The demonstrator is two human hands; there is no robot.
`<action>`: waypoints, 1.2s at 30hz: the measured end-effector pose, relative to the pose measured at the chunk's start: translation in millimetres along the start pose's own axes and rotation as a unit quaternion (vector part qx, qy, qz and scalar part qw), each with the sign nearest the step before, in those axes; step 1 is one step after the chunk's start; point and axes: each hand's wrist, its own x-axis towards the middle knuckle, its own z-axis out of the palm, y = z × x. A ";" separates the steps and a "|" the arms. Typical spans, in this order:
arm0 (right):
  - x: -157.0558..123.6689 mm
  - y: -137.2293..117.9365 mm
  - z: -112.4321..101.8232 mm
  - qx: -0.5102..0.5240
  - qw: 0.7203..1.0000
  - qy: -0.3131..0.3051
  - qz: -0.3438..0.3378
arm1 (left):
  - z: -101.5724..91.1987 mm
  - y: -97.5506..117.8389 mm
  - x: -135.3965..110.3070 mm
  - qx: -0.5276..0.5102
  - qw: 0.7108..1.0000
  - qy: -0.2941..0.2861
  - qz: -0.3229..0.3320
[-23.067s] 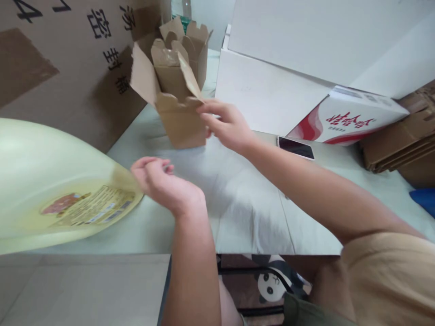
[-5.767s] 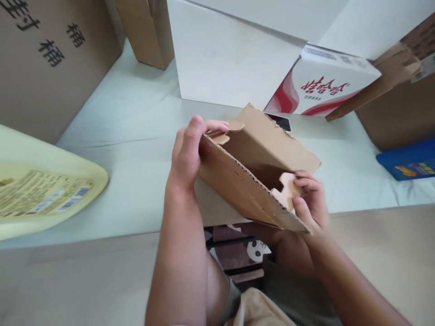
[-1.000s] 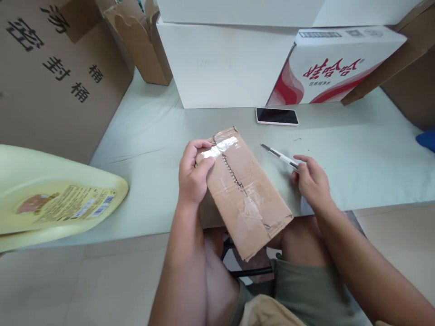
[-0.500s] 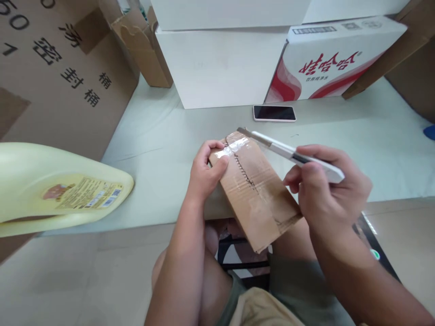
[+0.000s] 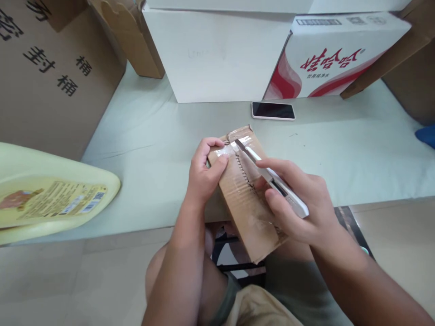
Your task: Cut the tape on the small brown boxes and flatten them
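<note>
A small brown cardboard box [image 5: 248,213] is tilted across the table's front edge, its near end over my lap. Clear tape and a jagged perforated line run along its top face. My left hand [image 5: 205,170] grips the box's far left corner, thumb on the taped face and fingers around the edge. In my right hand [image 5: 299,199] is a white utility knife [image 5: 272,176] with its blade out. The blade tip is at the taped seam near the far end of the box; whether it has pierced the tape I cannot tell.
On the pale green table [image 5: 136,122] lies a phone [image 5: 273,111], before a white box [image 5: 220,59] and a red-and-white carton [image 5: 336,59]. To the left are a yellow jug [image 5: 61,194] and a large cardboard carton [image 5: 61,90]. A blue object [image 5: 425,136] sits at the right edge.
My right hand has moved left and turned the knife, bringing its blade from beyond the box's far edge onto the taped seam. My left hand keeps its grip. The view has shifted slightly.
</note>
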 end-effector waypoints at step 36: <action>-4.5 -4.2 -0.5 -0.021 0.999 0.016 -0.032 | -3.0 -11.2 -4.3 -0.008 0.998 -0.010 0.066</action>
